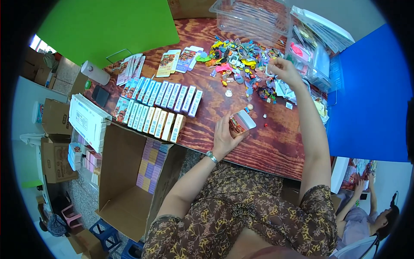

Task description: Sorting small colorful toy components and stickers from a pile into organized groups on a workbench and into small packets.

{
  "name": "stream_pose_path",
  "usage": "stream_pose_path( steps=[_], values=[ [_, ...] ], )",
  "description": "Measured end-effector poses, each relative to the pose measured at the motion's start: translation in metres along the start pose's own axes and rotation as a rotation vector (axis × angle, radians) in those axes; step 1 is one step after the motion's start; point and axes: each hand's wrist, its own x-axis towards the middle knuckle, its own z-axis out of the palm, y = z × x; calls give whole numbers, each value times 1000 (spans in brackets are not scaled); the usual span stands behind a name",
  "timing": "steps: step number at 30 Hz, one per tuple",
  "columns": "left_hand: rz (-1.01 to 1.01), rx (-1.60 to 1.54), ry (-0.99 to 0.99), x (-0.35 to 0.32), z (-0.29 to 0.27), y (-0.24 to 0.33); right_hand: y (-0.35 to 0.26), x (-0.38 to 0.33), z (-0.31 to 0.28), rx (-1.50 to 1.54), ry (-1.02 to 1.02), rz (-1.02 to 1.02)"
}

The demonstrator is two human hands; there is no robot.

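Note:
My left hand [225, 134] grips a small printed cardboard box [243, 122] near the table's front edge. The box is tilted, with its white flap raised at the open end. My right hand [282, 71] is raised by the right side of a heap of small colourful trinkets [246, 56]. Its fingers are pinched together beside a pale, loop-like item too small to name. Some loose trinkets lie between the heap and the box, among them a white figure charm [228, 93] and a round tan piece [250, 106].
Two rows of filled-looking boxes [161, 93] stand at the left, with flat cartons [168, 62] behind. Clear plastic bins [252, 19] hold packets at the back. A large open carton [118, 172] sits below the table's left front. Green [112, 34] and blue panels [371, 99] flank the table; a co-worker [362, 220] sits right.

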Motion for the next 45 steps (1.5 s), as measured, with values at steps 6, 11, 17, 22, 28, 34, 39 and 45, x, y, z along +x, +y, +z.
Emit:
stream_pose_path(
  steps=[6,11,17,22,28,34,39,45],
  values=[
    [-8,-26,24,2,-3,7,-4,-31,-23,-467,-130,-78],
    [-5,-15,56,-1,-1,6,-29,-59,-29,-246,-159,-41],
    [-95,-22,33,-3,-3,6,-85,-96,-5,-94,-361,-48],
    [-52,-18,75,2,-1,17,-97,-120,24,-77,-472,-79],
    [-46,-32,73,-2,-9,29,-88,-137,70,-454,-462,-143],
    [2,51,48,-2,-1,41,-54,-158,79,-575,-125,-438],
    [-13,27,-71,-8,2,35,-37,-170,88,-585,-60,-692],
    [-141,-62,-5,4,1,40,0,-181,-16,-503,330,-404]
  ],
)
